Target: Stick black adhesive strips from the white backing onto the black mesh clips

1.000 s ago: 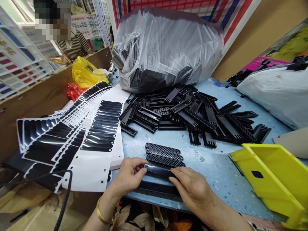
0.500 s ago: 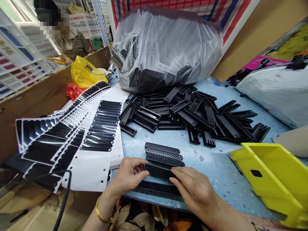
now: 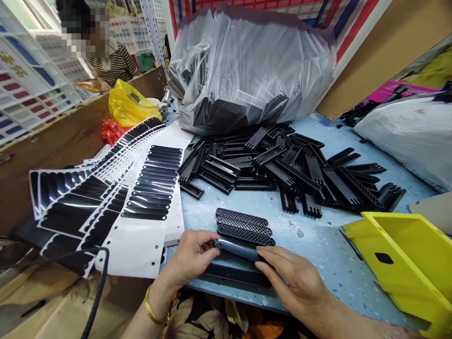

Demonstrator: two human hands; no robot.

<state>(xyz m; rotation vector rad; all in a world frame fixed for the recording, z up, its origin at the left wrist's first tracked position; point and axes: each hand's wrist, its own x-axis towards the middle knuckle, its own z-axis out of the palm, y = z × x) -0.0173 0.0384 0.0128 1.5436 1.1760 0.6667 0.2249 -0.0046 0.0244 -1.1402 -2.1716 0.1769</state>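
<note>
My left hand (image 3: 192, 256) pinches the left end of a long black plastic strip (image 3: 237, 249) with a glossy face, near the table's front edge. My right hand (image 3: 293, 278) lies over the strip's right end, fingers pressed along it. Just behind the strip lie three black perforated strips (image 3: 243, 226) side by side. More dark strips (image 3: 233, 275) lie under my hands at the table edge. White backing sheets with rows of glossy black stickers (image 3: 151, 193) fan out to the left.
A heap of black comb-edged plastic parts (image 3: 282, 169) covers the blue table's middle, in front of a big clear bag of them (image 3: 250, 70). A yellow bin (image 3: 406, 263) stands at the right. A black cable (image 3: 97, 287) hangs front left. Another person sits far left.
The strip's glossy face now catches the light, tilted slightly between my hands. My hands have hardly moved; the camera shifted a little.
</note>
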